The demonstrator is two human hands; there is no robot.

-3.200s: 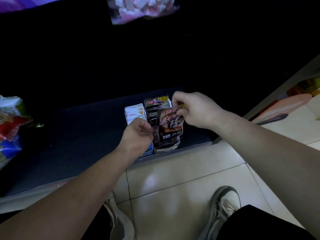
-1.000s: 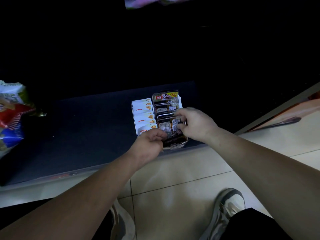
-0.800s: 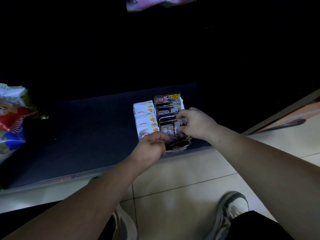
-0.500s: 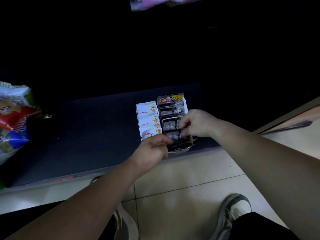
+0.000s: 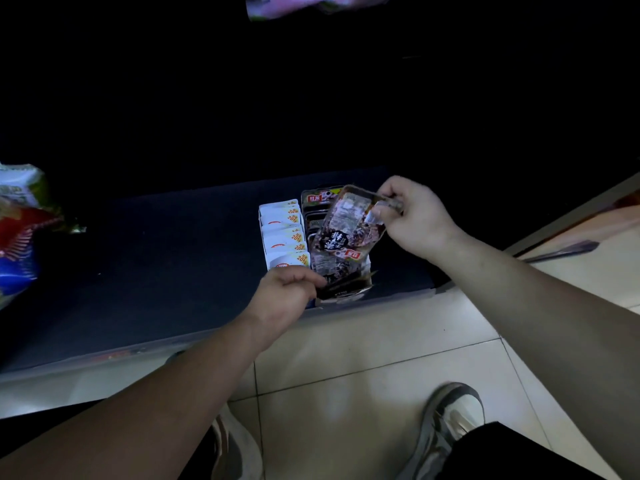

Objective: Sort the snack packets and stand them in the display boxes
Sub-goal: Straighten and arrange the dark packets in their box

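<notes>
Snack packets [image 5: 332,265] stand in two rows, with one in the air to seat
Nearest you, your left hand [image 5: 287,294] pinches the front packet [image 5: 337,284] of the dark row, in its display box [image 5: 360,295]. Beyond, at one o'clock, your right hand [image 5: 415,216] is clamped on a lifted packet [image 5: 346,226] by its top corner, tilted over that row, not yet stood. White packets [image 5: 282,233] at its nine o'clock look done. Loose bags [image 5: 17,230] far off at nine o'clock may remain

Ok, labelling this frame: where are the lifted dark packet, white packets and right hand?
lifted dark packet [image 5: 346,227], head view, middle of its face.
white packets [image 5: 281,236], head view, top of a middle one.
right hand [image 5: 417,216], head view, back of hand.
</notes>
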